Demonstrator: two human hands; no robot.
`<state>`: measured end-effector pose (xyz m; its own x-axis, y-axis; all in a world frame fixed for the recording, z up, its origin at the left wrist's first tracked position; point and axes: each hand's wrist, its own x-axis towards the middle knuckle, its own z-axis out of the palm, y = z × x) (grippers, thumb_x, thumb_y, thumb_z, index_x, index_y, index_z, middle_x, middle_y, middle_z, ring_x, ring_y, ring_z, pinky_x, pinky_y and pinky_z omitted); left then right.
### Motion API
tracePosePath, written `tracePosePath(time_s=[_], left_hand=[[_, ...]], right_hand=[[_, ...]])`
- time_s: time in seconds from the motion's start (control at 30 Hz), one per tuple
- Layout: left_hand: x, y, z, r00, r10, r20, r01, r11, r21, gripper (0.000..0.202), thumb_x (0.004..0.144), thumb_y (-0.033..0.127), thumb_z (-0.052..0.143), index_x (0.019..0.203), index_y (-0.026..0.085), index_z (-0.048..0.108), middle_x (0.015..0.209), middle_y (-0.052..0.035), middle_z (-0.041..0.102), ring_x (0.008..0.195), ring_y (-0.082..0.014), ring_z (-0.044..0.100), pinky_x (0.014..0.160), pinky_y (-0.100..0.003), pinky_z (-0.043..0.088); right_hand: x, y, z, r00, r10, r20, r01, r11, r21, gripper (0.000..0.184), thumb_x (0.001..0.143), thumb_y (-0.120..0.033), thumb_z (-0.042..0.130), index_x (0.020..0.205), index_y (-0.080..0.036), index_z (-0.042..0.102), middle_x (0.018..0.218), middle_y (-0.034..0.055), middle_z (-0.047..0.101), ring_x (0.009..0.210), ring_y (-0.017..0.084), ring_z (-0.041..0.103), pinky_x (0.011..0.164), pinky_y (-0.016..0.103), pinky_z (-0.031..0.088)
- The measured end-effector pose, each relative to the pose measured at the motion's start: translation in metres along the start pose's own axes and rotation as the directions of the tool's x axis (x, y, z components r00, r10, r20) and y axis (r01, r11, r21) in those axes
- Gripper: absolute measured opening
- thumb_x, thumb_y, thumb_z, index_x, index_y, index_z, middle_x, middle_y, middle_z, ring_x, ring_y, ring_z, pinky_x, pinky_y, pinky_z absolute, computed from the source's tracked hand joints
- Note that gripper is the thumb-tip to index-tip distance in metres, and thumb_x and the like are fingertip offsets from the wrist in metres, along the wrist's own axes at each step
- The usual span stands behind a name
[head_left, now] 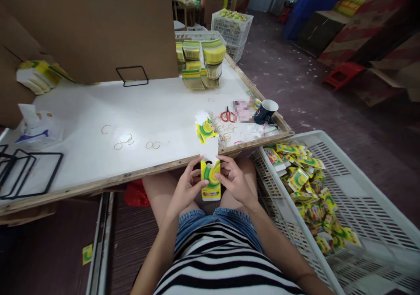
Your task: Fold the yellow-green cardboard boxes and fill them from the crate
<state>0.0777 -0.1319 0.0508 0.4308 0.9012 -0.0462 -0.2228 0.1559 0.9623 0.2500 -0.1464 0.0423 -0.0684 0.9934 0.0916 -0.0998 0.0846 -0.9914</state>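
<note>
Item: yellow-green carton, lower centre of frame, just below the table edge. Left hand, right hand: each grip clamped on its sides. Judgement: keep it square, thumbs pressing evenly.

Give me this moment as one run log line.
left hand: holds yellow-green packet | right hand: holds same packet | position: above lap, at table edge | nearby: white crate of similar packets at right

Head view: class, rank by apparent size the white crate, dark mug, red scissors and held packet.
1. white crate
2. held packet, though nearness to the camera enlarges it
3. dark mug
4. red scissors
</note>
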Motion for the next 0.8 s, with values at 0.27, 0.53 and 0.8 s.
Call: tracePosePath(time_s=[0.27,0.53,0.8], left_hand=[[-0.006,-0.002,0.002,0.993,-0.073,0.089,0.085,0.986,-0.143,0.049,0.076,0.022,0.074,0.115,0.023,0.043,0.096,-0.0040,0.069,0.082,-0.0165,0.069,0.071,-0.025,0.054],[-0.001,-0.003,0.002,0.998,-0.053,0.023,0.053,0.998,0.021,0.052,0.076,0.030,0.073,0.122,0.019,0.051,0.105,-0.0094,0.069,0.095,-0.0225,0.067,0.078,-0.028,0.054],[0.000,-0.008,0.006,0.997,-0.014,-0.074,0.023,0.993,0.119,0.047,0.081,0.029,0.068,0.124,0.018,0.051,0.112,-0.0114,0.068,0.101,-0.0236,0.065,0.080,-0.030,0.053]], right_hand=[[0.004,-0.007,-0.012,0.997,-0.030,0.066,0.042,0.982,-0.184,0.025,0.088,-0.040,0.058,0.075,-0.019,0.063,0.075,0.0022,0.061,0.073,0.016,0.057,0.067,0.027,0.046],[0.005,-0.009,-0.014,0.987,-0.155,-0.034,0.141,0.956,-0.259,0.034,0.091,-0.049,0.051,0.105,-0.024,0.068,0.103,0.0074,0.065,0.100,0.021,0.060,0.089,0.035,0.047],[0.004,-0.009,-0.017,0.989,0.142,0.050,-0.115,0.928,-0.356,0.041,0.079,-0.031,0.065,0.118,-0.020,0.057,0.071,-0.0035,0.064,0.057,0.011,0.052,0.053,0.022,0.039]])
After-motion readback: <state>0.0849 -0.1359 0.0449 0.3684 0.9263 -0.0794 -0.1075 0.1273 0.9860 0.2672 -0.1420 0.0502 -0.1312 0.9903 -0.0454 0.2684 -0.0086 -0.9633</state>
